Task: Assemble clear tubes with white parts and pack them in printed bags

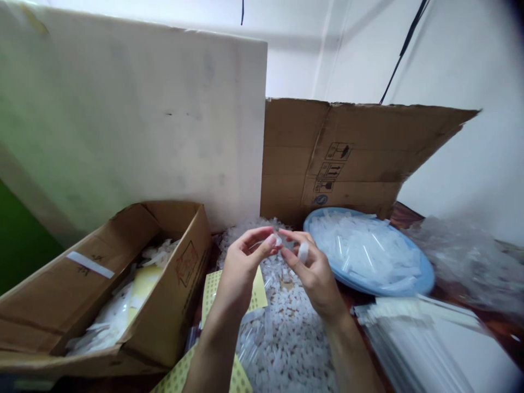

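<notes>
My left hand and my right hand meet above a heap of small white plastic pieces on the table. Between the fingertips of both hands I pinch a small clear plastic piece. My right hand also keeps a small white ring-shaped part against its fingers. Both hands are closed in a pinch, thumbs and forefingers touching the piece.
An open cardboard box with white and yellow items stands at the left. A blue round tray of clear plastic tubes lies at the right, with stacked clear bags nearer. A white board and a cardboard sheet stand behind. Yellow dotted sheets lie below my left hand.
</notes>
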Tool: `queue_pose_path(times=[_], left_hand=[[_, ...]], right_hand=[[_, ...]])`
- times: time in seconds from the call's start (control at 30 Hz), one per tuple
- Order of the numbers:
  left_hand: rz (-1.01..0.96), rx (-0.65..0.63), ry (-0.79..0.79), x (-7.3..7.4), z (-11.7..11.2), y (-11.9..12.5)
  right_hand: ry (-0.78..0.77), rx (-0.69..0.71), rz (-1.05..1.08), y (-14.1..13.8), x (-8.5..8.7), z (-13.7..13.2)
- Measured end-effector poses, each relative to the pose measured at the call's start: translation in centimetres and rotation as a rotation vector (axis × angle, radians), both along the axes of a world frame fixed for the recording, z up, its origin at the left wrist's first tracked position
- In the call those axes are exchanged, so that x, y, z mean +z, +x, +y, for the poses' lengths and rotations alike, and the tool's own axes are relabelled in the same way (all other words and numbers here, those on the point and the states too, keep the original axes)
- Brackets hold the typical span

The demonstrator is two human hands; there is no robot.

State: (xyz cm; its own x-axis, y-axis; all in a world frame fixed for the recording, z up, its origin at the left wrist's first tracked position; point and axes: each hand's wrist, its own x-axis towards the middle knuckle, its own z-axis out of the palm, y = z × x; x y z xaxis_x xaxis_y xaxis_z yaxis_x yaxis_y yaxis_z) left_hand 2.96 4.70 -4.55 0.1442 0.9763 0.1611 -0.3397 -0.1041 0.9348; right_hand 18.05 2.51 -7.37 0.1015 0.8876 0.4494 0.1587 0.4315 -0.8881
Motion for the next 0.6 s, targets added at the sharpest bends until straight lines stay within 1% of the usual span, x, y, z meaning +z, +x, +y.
queue_pose_path(times=[0.1,0.2,0.27,0.33,0.4,0.47,0.6], left_hand=[[-0.039,0.086,0.017,0.0,0.1,-0.1],[-0.051,0.135,0.065,0.1,0.2,-0.4],[-0.052,0.134,0.091,0.1,0.2,-0.5],[-0.04,0.121,0.118,0.2,0.1,-0.5],[-0.009,0.105,0.144,0.4,-0.1,-0.4],[0.022,0.096,0.165,0.5,-0.3,-0.2],[0.045,0.124,0.189,0.7,-0.6,0.2]], right_hand=[[-0.044,-0.027,-0.074,0.4,0.0,-0.3],[-0.106,0.0,-0.129,0.5,0.2,-0.5],[-0.069,0.033,-0.212,0.3,0.7,-0.6],[-0.001,0.056,-0.259,0.0,1.2,-0.7],[0.043,0.071,-0.247,-0.4,1.5,-0.7],[0.053,0.068,-0.216,-0.7,1.4,-0.6],[0.005,-0.004,-0.101,-1.1,0.6,-0.4]])
